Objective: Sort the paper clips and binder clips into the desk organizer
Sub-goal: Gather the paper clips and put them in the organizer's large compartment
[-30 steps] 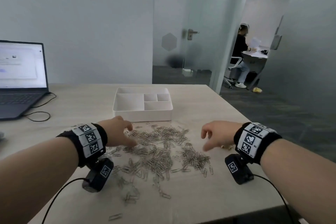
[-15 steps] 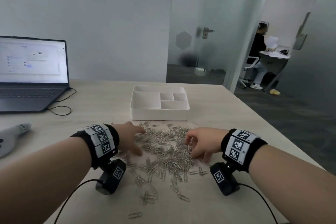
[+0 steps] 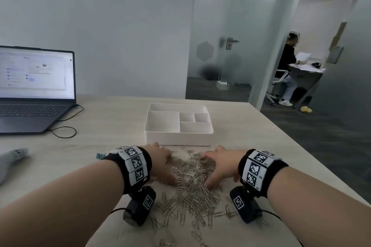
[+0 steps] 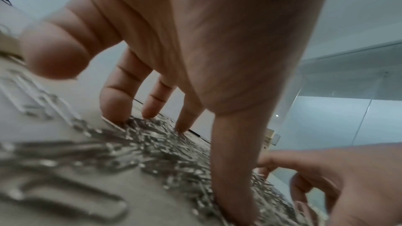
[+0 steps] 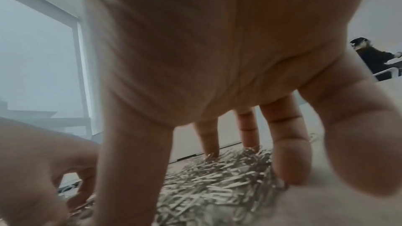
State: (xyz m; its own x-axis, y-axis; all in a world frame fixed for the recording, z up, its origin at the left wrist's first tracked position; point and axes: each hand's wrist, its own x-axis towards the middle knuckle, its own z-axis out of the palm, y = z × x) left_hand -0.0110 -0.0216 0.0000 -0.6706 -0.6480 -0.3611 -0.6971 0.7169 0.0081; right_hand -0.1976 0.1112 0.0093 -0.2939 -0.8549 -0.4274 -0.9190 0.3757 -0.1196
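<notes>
Grey walls (image 3: 120, 26), frosted glass door (image 3: 216, 46)

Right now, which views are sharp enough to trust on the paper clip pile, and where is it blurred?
Head view: evenly lit, the paper clips and desk organizer fairly sharp, straight edges bowed by the wide lens. Left wrist view: nearest clips smeared and out of focus, left hand fills the frame. Right wrist view: right hand dim and soft, the pile behind its fingers clearer.

Open laptop (image 3: 34, 90) with black cable (image 3: 66, 126) on pale table (image 3: 112, 124), seated person (image 3: 289, 66) beyond doorway
</notes>
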